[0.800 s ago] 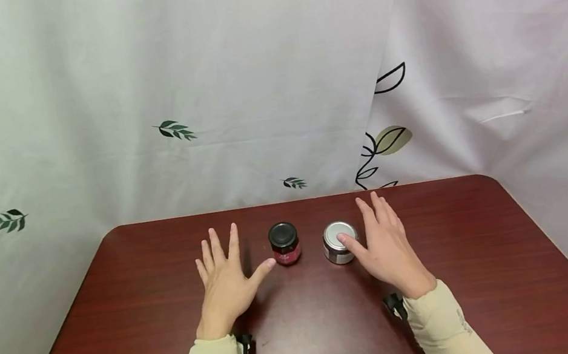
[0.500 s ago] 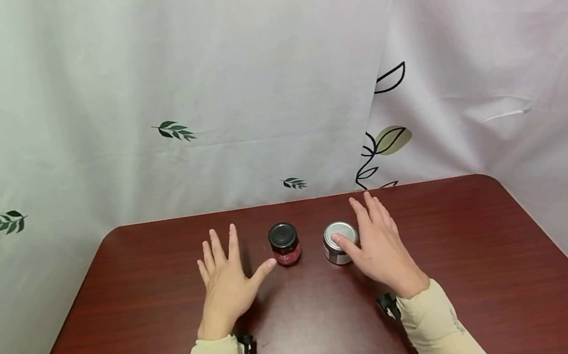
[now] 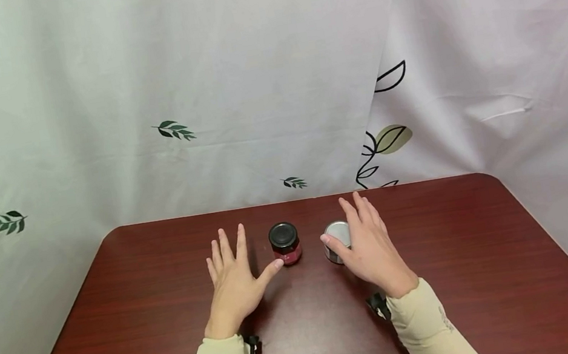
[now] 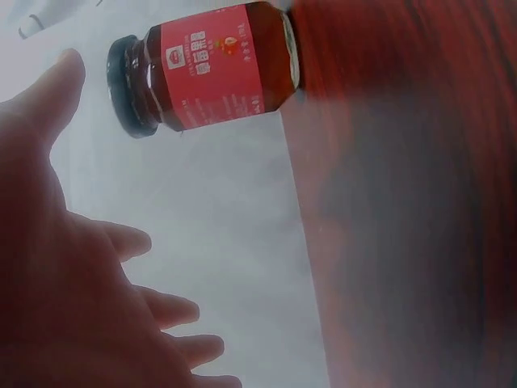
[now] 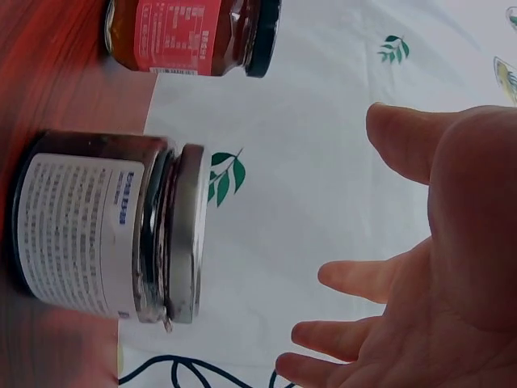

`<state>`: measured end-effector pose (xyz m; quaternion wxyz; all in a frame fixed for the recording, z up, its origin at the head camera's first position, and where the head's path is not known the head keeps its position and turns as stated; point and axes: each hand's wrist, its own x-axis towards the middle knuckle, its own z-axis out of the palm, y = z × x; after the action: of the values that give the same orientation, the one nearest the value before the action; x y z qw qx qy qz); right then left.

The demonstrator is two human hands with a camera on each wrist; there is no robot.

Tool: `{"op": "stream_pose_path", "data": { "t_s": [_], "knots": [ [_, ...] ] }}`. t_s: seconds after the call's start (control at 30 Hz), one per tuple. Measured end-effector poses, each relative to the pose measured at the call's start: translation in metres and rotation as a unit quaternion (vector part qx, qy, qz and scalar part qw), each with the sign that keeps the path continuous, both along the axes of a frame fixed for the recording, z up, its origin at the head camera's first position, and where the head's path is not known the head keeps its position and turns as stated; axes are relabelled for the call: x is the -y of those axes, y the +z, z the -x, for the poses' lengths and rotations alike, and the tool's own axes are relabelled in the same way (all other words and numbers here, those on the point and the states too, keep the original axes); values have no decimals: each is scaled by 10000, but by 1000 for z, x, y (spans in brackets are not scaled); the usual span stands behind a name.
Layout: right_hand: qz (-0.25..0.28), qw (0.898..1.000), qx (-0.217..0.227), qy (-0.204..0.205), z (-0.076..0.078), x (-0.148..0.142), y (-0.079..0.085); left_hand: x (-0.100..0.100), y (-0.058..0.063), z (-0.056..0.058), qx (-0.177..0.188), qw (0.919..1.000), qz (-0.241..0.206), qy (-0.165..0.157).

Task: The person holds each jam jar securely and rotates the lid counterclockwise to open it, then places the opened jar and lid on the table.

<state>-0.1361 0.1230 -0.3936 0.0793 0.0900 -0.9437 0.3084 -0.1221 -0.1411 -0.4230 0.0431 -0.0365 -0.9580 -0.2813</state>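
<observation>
A small jar with a black lid and red label stands on the dark red table; it also shows in the left wrist view. My left hand lies open just left of it, thumb tip close to its base. A jar with a silver lid and white label stands to the right. My right hand hovers open at its right side, fingers spread, hiding part of the lid. In the right wrist view the silver-lidded jar is apart from the palm.
White curtains printed with leaves hang right behind the table's far edge and along both sides. The red-label jar stands a short gap left of the silver-lidded one.
My right hand has slid left, onto the silver-lidded jar's side, now covering more of the lid. My left hand has shifted slightly right toward the red-label jar. Both jars stayed put.
</observation>
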Motion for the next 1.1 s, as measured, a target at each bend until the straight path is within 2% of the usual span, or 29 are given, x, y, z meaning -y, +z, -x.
{"op": "stream_pose_path", "data": {
  "t_s": [0.57,1.1],
  "knots": [
    [107,9996,-104,233,1,13,-3,-10,-9,3,-33,9999,-61,-133],
    [425,9974,-215,542,1,29,-2,-13,-12,4,151,9994,-257,-196]
  ]
}}
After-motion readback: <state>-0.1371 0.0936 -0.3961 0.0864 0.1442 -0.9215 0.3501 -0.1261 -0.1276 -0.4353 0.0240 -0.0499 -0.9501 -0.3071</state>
